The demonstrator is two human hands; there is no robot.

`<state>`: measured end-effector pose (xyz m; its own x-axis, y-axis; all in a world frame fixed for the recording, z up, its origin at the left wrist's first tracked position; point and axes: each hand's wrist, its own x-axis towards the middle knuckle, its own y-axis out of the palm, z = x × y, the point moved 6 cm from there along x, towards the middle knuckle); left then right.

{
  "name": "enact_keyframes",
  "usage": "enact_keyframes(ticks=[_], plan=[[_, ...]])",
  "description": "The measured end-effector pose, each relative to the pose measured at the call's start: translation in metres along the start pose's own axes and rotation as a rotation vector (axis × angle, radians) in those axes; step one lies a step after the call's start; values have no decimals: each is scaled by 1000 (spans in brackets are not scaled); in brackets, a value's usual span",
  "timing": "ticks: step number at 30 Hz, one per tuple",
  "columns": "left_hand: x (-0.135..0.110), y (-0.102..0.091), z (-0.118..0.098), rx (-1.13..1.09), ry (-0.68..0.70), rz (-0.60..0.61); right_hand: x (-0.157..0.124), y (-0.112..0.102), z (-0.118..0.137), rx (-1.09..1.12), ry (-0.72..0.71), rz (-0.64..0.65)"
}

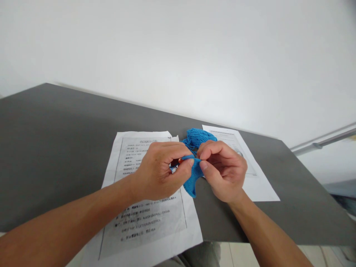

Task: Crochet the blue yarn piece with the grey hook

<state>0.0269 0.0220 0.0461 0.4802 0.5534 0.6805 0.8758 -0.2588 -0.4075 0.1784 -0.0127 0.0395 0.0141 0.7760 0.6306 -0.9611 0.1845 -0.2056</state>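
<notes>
- Printed sheet point(155, 224): writing too blurred to read.
- Left hand point(162, 172): fingers clamped on blue yarn piece point(190, 184).
- Right hand point(224, 170): fingers pinched at its edge.
- Piece between hands, above bench point(83, 115).

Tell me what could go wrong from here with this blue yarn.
The yarn bundle, loosely heaped, might tangle if tugged. The blue piece is pinched by the left hand and right hand, so a slack grip could drop it. The left printed sheet overhangs the table and might slide off.
</notes>
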Motion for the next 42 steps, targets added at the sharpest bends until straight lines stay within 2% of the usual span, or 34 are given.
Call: enact_keyframes(ticks=[33,42], plan=[[-1,4,1,-51,-2,13,-3,4,-2,-25,-4,47],[0,3,5,-141,-41,-5,-3,2,-1,-53,-12,-2]])
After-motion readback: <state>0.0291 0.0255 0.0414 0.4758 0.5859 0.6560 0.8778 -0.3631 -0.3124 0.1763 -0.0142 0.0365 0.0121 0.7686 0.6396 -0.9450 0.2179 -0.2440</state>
